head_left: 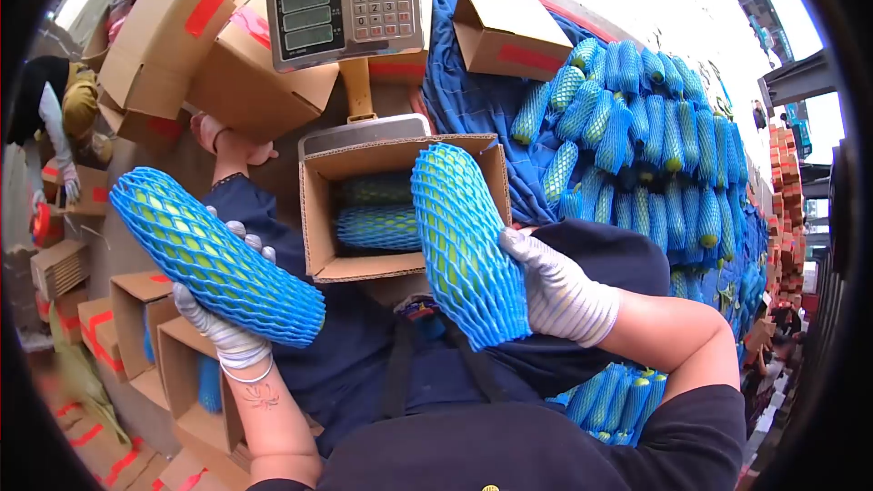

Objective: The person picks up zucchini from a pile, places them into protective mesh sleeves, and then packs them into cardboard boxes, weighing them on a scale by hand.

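Observation:
My left hand (225, 335), in a white knit glove, is wrapped round a long green fruit in a blue foam net sleeve (218, 259). It is tilted and lies to the left of an open cardboard box (314, 209). My right hand (571, 298), gloved likewise, grips a second netted green fruit (464, 245) from its right side. That one is close to upright and covers the box's right part. Inside the box lie netted fruits (377, 227), partly in shadow. The box rests on the platform of a scale (364, 132), whose display and keypad (346, 14) face me.
Many netted fruits (650, 132) are stacked at the right on a blue cloth (464, 95). A closed carton (507, 32) sits beside them. More cartons (164, 45) stand at the left, with open boxes (195, 373) below. Another person's gloved hand (68, 177) shows at far left.

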Motion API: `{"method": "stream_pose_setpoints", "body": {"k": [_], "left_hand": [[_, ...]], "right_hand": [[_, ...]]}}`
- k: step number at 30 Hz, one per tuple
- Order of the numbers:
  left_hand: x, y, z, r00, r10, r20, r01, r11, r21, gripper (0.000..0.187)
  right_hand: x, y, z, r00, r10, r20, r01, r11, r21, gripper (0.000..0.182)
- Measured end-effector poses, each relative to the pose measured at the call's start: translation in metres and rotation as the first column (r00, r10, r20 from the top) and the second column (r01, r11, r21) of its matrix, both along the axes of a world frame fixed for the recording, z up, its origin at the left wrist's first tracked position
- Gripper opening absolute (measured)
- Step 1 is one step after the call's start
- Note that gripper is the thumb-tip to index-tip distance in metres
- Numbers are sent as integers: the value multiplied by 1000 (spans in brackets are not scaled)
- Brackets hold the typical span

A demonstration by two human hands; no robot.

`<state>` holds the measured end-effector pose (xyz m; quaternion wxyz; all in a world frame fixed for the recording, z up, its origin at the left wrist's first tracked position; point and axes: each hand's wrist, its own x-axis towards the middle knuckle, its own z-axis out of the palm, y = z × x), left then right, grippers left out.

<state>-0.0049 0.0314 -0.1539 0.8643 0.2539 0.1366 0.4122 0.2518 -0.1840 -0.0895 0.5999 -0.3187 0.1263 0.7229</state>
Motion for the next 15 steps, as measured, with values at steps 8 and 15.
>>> {"method": "stream_pose_setpoints", "body": {"k": [8,15], "left_hand": [[-31,-11,2,996,4,-87,-5,1000,-12,87],[28,-67,60,862,-405,-305,460,877,137,80]], "right_hand": [[-43,22,7,680,271,681,-447,890,92,89],[-37,31,21,641,90,763,-403,885,234,103]]}}
